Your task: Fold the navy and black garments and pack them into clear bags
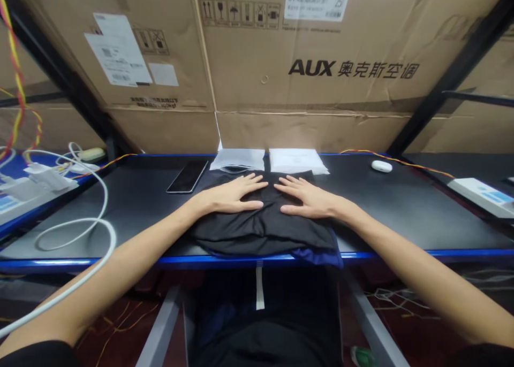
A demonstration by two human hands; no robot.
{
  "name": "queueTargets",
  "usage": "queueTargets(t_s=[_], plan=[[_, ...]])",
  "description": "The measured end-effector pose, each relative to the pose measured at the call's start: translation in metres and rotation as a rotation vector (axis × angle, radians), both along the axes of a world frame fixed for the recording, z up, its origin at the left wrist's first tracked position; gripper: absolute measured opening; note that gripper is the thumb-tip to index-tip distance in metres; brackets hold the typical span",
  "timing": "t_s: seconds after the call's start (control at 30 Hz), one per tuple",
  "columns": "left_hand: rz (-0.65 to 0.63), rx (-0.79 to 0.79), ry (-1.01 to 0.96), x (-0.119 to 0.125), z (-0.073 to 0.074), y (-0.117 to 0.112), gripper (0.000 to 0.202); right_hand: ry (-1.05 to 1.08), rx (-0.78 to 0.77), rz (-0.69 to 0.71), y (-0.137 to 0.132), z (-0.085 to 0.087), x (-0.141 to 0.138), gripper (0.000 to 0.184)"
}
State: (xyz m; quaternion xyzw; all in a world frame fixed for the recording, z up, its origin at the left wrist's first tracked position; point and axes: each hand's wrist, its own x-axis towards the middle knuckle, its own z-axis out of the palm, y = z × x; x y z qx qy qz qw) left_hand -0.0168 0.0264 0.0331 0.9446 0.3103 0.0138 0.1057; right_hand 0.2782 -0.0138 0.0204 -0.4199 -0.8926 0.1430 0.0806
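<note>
A piece of black cloth (261, 230) with some dark blue lining lies creased on the dark table, its near edge reaching the blue table rim. My left hand (236, 194) rests flat on the cloth's left part, fingers spread. Mirroring it, my right hand (307, 197) lies flat on the right part, fingers also apart. Neither hand holds anything. Just beyond the fingertips are two flat white packets, a left packet (239, 159) and a right packet (297, 160). What kind of garment or cloth this is, I cannot tell.
A black phone (187, 176) lies left of the cloth. To the right sits a small white case (381, 166). A white cable (105, 190) loops across the left side near a power strip (24, 193). Cardboard (249, 89) walls the back; another white power strip (484, 196) is at right.
</note>
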Motion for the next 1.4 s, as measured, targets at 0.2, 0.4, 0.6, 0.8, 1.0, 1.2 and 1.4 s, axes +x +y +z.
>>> queueTargets(t_s=[0.2, 0.4, 0.6, 0.8, 1.0, 1.2, 1.4], plan=[[-0.016, 0.020, 0.037, 0.004, -0.004, 0.001, 0.075, -0.056, -0.032, 0.003, 0.005, -0.005, 0.002, 0.086], [-0.012, 0.050, 0.028, 0.003, -0.003, 0.001, 0.075, -0.014, -0.006, 0.012, 0.006, -0.006, 0.003, 0.081], [0.156, 0.181, -0.199, 0.005, -0.006, 0.017, 0.052, 0.145, 0.217, -0.045, 0.014, -0.003, 0.004, 0.050], [0.346, 0.265, -0.286, -0.002, -0.020, 0.048, 0.040, 0.170, 0.441, -0.344, 0.034, -0.004, 0.022, 0.027], [0.389, 0.202, -0.255, 0.003, -0.025, 0.059, 0.044, -0.035, 0.374, -0.458, 0.043, -0.008, 0.030, 0.023], [0.393, 0.154, -0.329, 0.003, -0.024, 0.059, 0.035, 0.042, 0.408, -0.412, 0.044, -0.010, 0.029, 0.014], [0.366, 0.074, -0.443, 0.002, -0.023, 0.055, 0.038, 0.254, 0.384, -0.404, 0.038, -0.002, 0.033, 0.012]])
